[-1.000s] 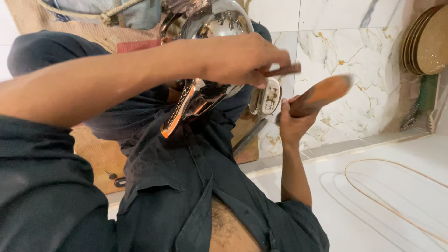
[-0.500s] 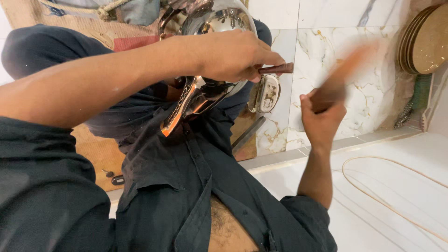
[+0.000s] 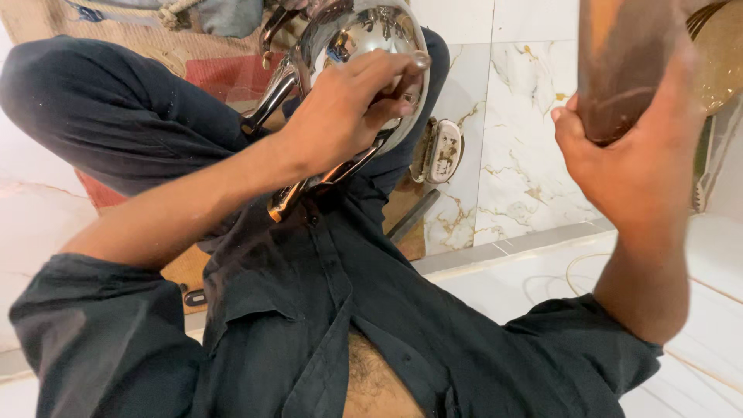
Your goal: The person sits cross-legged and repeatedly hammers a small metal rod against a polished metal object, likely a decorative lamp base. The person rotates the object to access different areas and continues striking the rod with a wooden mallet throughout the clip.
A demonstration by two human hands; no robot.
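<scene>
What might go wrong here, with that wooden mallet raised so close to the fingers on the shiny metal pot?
The left hand rests on the shiny rounded metal pot, so a blow from the brown wooden mallet gripped in the right hand might catch its fingers. The polished pot sits in the lap and could slip.

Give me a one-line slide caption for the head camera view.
Left hand steadies a shiny metal vessel on the lap while the right hand grips a raised wooden tool.
</scene>
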